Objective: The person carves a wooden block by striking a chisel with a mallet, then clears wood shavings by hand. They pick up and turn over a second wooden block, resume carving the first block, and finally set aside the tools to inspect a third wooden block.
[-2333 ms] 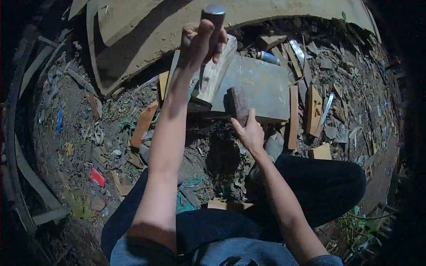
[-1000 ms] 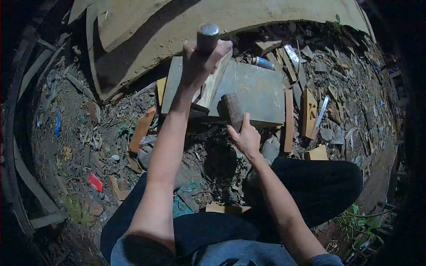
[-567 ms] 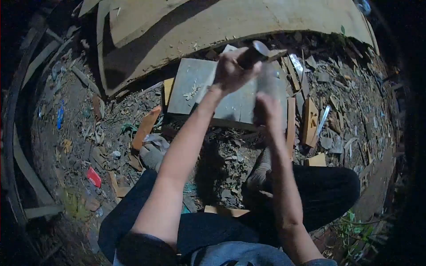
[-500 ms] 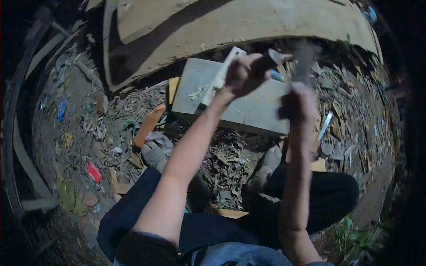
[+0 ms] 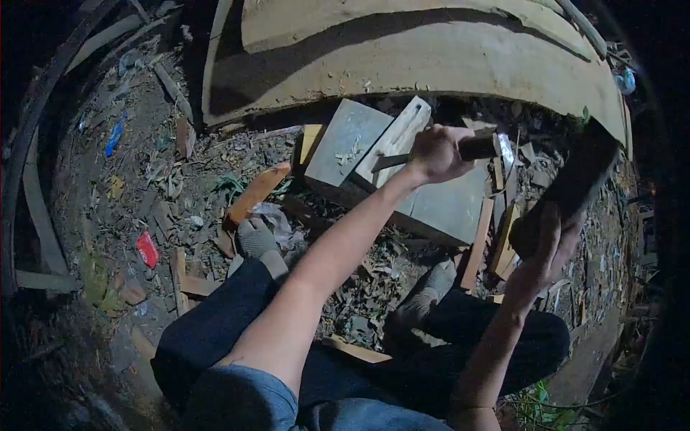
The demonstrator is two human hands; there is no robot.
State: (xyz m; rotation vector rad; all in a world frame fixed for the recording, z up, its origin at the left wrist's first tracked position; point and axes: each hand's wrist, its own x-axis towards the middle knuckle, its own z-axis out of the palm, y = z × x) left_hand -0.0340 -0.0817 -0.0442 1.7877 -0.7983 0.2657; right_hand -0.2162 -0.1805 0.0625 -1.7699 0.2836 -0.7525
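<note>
Pale wooden bar (image 5: 404,134) lies on the grey block (image 5: 350,134), slanting lengthwise from near left to far right, just left of the nearer left hand (image 5: 438,156), clamped round a chisel (image 5: 476,149), while the right hand (image 5: 549,251), well apart, grips a mallet (image 5: 581,176).

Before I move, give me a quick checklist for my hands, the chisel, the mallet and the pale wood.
1. Left hand wrapped around the chisel: ok.
2. Right hand on the mallet: ok, the mallet is out to the right, apart from the chisel.
3. Chisel tip touching the pale wood: cannot tell; the blade lies over it, but contact is unclear.
4. Pale wood lying across the grey block: ok.
5. Pale wood steadied by a hand: not ok, neither hand grips it.
6. Grey block free of shavings: not ok, some lie left of the pale wood.
</note>
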